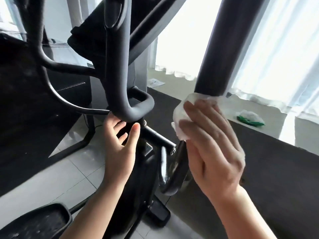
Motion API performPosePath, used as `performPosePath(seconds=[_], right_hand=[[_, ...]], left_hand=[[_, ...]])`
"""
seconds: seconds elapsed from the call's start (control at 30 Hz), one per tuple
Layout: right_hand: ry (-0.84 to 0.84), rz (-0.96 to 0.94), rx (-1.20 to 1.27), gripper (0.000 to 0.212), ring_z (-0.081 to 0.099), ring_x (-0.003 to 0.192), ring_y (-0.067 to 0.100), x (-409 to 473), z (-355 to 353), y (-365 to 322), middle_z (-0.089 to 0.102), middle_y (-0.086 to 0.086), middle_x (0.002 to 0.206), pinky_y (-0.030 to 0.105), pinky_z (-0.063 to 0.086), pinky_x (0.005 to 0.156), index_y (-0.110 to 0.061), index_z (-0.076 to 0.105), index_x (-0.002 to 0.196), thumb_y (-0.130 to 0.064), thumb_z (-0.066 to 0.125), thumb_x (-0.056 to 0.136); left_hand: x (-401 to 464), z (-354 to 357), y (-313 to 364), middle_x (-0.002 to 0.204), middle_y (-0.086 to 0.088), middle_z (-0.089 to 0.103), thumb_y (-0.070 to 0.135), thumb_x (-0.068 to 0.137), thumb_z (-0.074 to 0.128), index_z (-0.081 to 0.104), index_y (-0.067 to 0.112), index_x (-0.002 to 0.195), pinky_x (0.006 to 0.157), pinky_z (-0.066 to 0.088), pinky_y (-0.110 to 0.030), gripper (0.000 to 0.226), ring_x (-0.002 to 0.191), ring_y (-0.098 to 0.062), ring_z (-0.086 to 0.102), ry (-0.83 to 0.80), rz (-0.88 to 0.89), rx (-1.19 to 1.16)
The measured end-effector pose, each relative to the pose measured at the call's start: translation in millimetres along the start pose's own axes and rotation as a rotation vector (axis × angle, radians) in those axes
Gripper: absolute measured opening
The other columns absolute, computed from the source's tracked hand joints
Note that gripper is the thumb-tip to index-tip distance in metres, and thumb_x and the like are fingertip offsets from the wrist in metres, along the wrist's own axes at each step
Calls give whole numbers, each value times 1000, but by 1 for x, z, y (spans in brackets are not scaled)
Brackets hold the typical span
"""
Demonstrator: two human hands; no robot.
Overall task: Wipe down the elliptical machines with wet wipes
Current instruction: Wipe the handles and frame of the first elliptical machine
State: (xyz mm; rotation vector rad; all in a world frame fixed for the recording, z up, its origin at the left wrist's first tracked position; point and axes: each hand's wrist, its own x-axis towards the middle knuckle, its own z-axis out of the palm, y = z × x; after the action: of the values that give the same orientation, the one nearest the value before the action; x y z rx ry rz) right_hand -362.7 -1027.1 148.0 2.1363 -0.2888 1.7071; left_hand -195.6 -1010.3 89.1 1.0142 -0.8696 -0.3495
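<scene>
The elliptical machine (119, 69) filled the view from 9 to 12 o'clock, its thick right handlebar (229, 45) rising at 1 o'clock. The right hand (212, 144), fingers flat and close together, pressed a white wet wipe (183, 114) around that bar, apparently so the cloth wrapped the curve. The left hand (119, 142), at 6 o'clock, lay loosely spread, fingertips touching the bend of the inner handle (120, 94), probably to steady the frame.
</scene>
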Motion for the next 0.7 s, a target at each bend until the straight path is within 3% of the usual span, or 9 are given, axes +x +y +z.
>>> performPosePath(seconds=[0.13, 0.2, 0.27, 0.33, 0.43, 0.5, 0.57, 0.7], right_hand=[[-123, -79, -213, 16, 55, 122, 27, -8, 2, 8, 66, 14, 117, 39, 35, 113, 2, 74, 100, -2, 60, 95], [-171, -97, -260, 15, 60, 118, 27, -18, 2, 1, 73, 14, 104, 39, 38, 111, 1, 76, 92, -1, 62, 94], [-259, -116, -358, 18, 65, 113, 25, -34, 3, -13, 74, 9, 94, 36, 41, 109, -1, 76, 86, -2, 61, 94], [-412, -144, -458, 20, 67, 110, 23, -50, 2, -26, 73, 5, 93, 35, 42, 109, -4, 76, 87, -5, 58, 96], [-609, -215, -583, 18, 64, 115, 22, -45, -5, -35, 72, 4, 97, 34, 42, 110, -6, 75, 93, -8, 58, 98], [-667, -270, -670, 19, 60, 121, 26, -16, -12, -30, 71, 6, 102, 35, 38, 113, -6, 73, 97, -6, 54, 100], [-670, -264, -741, 14, 58, 123, 28, 20, -24, -23, 71, 9, 110, 38, 41, 111, -5, 72, 102, -4, 59, 96], [-750, -249, -817, 19, 58, 125, 27, 32, -31, -26, 69, 10, 119, 44, 43, 108, -3, 72, 108, -3, 59, 94]], left_hand=[[18, -8, 4, 133, 33, 39, 31, 85, 66, 27, 47, 133, 115, 33, -36, 64, 128, 14, 40, -27, 121, 61], [30, -6, -3, 142, 13, 43, 27, 88, 67, 22, 34, 141, 116, 34, -46, 70, 135, -6, 43, -51, 237, 66], [37, -2, -12, 130, -17, 55, 32, 90, 66, 27, 6, 142, 108, 41, -53, 69, 123, -28, 56, -78, 284, 27], [40, -3, -16, 126, -20, 58, 44, 90, 66, 29, -9, 135, 105, 44, -50, 79, 118, -29, 59, -109, 256, -18], [41, -11, -19, 132, 1, 55, 30, 90, 67, 33, -4, 139, 106, 44, -40, 68, 121, -22, 57, -136, 340, 9], [42, -15, -21, 137, -8, 53, 22, 91, 65, 30, 7, 143, 108, 43, -38, 65, 124, -24, 56, -162, 380, 4], [43, -16, -24, 138, -20, 52, 24, 92, 64, 28, 16, 145, 110, 42, -45, 65, 127, -29, 55, -190, 359, -28], [43, -15, -29, 143, -21, 48, 31, 94, 62, 29, 18, 146, 106, 42, -58, 63, 131, -34, 51, -187, 343, -47]])
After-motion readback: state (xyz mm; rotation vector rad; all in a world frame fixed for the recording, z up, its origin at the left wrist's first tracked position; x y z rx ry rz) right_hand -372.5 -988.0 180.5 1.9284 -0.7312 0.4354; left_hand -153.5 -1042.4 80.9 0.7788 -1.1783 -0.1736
